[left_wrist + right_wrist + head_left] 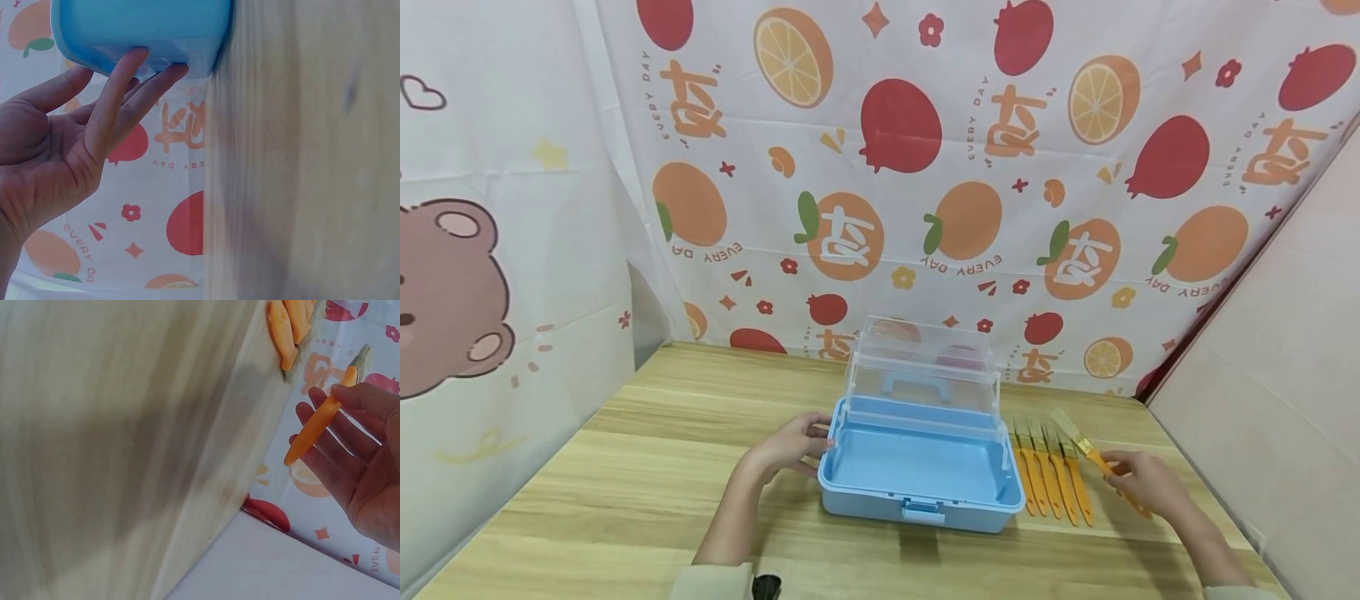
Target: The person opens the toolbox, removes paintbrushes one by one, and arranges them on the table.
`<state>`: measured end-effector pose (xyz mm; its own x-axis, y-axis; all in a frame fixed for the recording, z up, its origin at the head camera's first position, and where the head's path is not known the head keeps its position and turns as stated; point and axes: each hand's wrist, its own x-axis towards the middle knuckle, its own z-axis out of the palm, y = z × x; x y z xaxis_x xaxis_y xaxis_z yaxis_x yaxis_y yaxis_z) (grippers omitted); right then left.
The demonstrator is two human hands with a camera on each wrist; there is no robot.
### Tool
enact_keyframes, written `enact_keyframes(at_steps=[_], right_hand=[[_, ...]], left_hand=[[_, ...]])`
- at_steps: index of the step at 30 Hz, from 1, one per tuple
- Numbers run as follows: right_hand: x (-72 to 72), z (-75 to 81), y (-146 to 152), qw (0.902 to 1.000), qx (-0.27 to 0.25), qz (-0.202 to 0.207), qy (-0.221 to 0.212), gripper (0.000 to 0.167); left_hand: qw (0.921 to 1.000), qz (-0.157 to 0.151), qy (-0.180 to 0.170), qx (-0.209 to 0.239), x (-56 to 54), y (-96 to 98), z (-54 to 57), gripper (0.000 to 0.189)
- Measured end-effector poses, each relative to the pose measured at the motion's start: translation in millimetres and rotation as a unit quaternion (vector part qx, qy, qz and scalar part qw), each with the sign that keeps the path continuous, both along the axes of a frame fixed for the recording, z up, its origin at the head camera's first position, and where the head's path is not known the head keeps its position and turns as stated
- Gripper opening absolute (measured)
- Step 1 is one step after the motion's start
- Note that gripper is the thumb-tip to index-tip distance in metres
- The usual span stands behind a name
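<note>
A light blue storage box (917, 471) stands on the table, its clear lid (925, 367) raised at the back and its blue inside showing. The left hand (792, 446) rests against the box's left side near the rim; in the left wrist view its fairly straight fingers (119, 100) touch the outer wall. Off to the right of the box, the right hand (1150, 482) pinches a paintbrush (319, 425) by its orange handle, thumb over it and fingers behind. That brush slants with its bristles toward the box. Beside the box lie several matching paintbrushes (1052, 475) in a row.
The wooden table (647, 483) extends left and in front of the box. Behind it hangs a fruit-print cloth (895, 208); a bear-print cloth (550, 267) closes the left side and a plain white panel (1277, 350) the right.
</note>
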<state>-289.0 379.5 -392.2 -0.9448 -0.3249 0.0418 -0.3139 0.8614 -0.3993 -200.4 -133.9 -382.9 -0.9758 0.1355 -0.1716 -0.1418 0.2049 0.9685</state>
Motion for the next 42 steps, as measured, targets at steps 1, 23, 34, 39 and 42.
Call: enact_keyframes(at_steps=[1, 23, 34, 39, 42], right_hand=[[0.4, -1.0, 0, 1.0000, -0.001, -0.001, 0.002, 0.034], [6.0, -25.8, -1, 0.9643, -0.204, -0.117, -0.121, 0.041], [4.8, -31.5, -1, 0.9345, -0.270, -0.159, -0.169, 0.050], [-0.1, -34.8, 0, 0.9290, -0.282, -0.168, -0.170, 0.051], [-3.0, -34.9, 0, 0.9253, -0.288, -0.174, -0.175, 0.051]], left_hand=[[1.0000, 0.000, 0.000, 0.001, 0.0, 0.0, 0.2, 0.043], [1.0000, 0.001, -0.004, -0.002, -1.9, 0.6, 2.4, 0.042], [1.0000, 0.000, -0.007, 0.004, -2.1, 0.5, 2.3, 0.042], [1.0000, -0.002, -0.006, 0.000, -2.8, -0.2, 1.7, 0.042], [1.0000, -0.002, -0.007, -0.003, -3.1, -0.6, 1.2, 0.042]])
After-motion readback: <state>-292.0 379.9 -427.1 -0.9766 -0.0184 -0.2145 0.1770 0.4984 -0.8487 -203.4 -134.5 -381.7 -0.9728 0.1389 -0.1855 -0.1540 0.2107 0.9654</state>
